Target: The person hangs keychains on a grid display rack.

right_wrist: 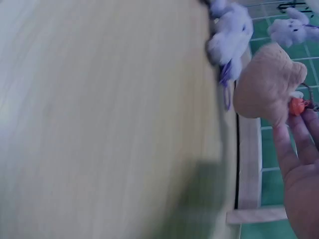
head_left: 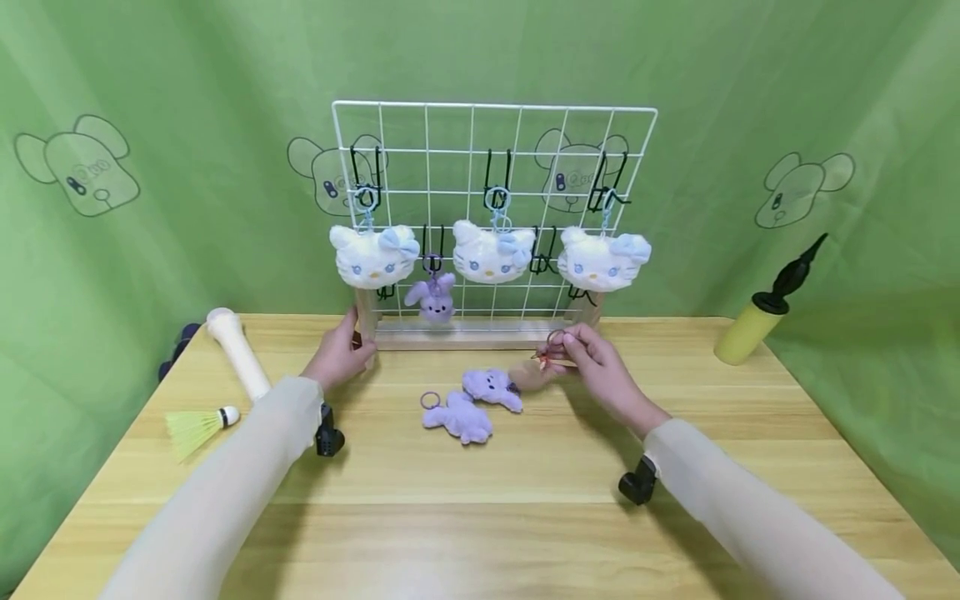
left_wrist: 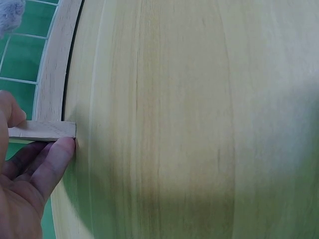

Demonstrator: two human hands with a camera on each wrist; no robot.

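A brown plush keychain (right_wrist: 266, 84) with a small orange piece hangs from my right hand (head_left: 600, 367), whose fingers pinch its ring in front of the rack's right end. My left hand (head_left: 339, 354) grips the wooden foot (left_wrist: 45, 130) at the left end of the white wire grid rack, thumb and fingers on opposite sides. Three white cat-face plush keychains (head_left: 491, 250) hang from black hooks in the upper row. Below them a purple rabbit plush (head_left: 435, 300) hangs on a lower hook. Two purple plush keychains (head_left: 461, 419) lie together on the table before the rack.
At the left lie a white cylindrical object (head_left: 238, 354) with a round end and a yellow shuttlecock (head_left: 197, 429). A yellow hand pump (head_left: 746, 333) with a black tapered end stands at the right back edge. A green curtain (head_left: 480, 50) hangs behind the rack.
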